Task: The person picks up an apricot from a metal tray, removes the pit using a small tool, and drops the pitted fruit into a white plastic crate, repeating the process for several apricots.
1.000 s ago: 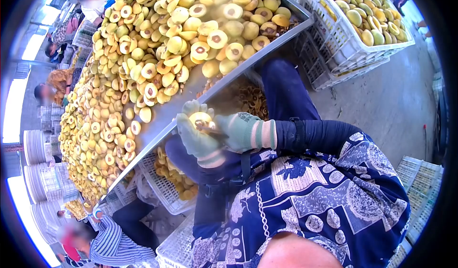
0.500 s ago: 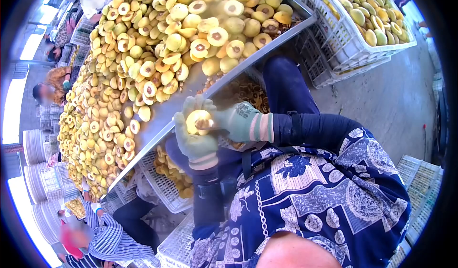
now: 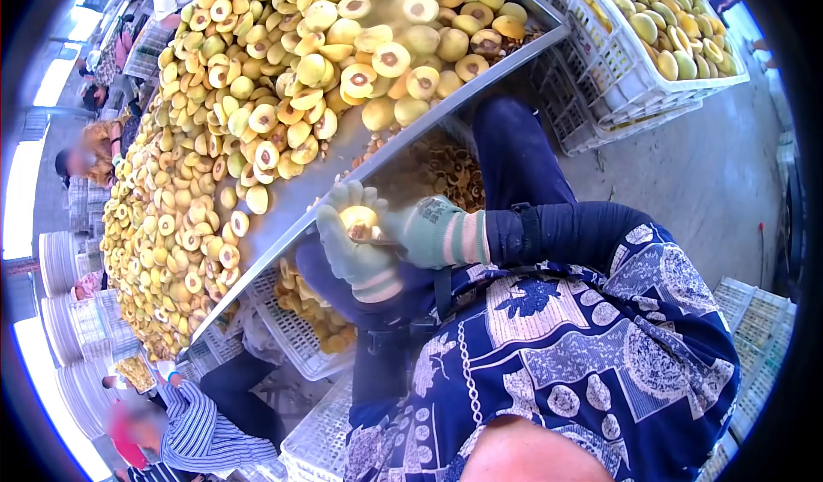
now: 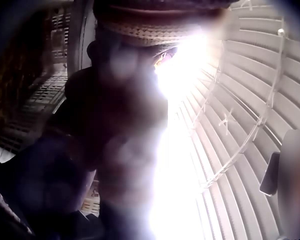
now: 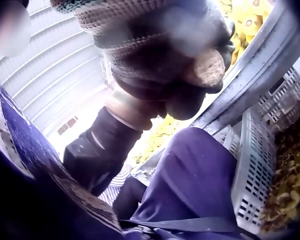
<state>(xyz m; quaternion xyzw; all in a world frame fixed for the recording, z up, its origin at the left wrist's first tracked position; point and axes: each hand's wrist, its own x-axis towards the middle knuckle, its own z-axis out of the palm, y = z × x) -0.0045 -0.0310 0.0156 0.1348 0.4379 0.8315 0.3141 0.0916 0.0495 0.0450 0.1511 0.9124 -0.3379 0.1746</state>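
Note:
In the head view my gloved left hand point(image 3: 353, 255) cups a yellow peach half point(image 3: 358, 217), cut side up with its brown centre showing. My gloved right hand point(image 3: 435, 233) is close beside it and grips a small wooden-handled tool point(image 5: 208, 68), whose round pale handle end pokes out of the fist in the right wrist view. The tool's working end point(image 3: 381, 242) meets the fruit at its centre, partly hidden by the fingers. Backlight leaves the left hand point(image 4: 125, 110) a dark silhouette in the left wrist view.
A metal-edged table point(image 3: 291, 235) heaped with peach halves point(image 3: 257, 122) stands ahead. White crates of fruit point(image 3: 613, 87) are stacked at upper right. Another crate point(image 3: 300, 345) sits below the table edge, by my knee. Other people point(image 3: 201, 430) work along the far side.
The peach half turned to face up more at mid-clip and is now tilted again in the left hand. The right hand shifted slightly, keeping the tool at the fruit.

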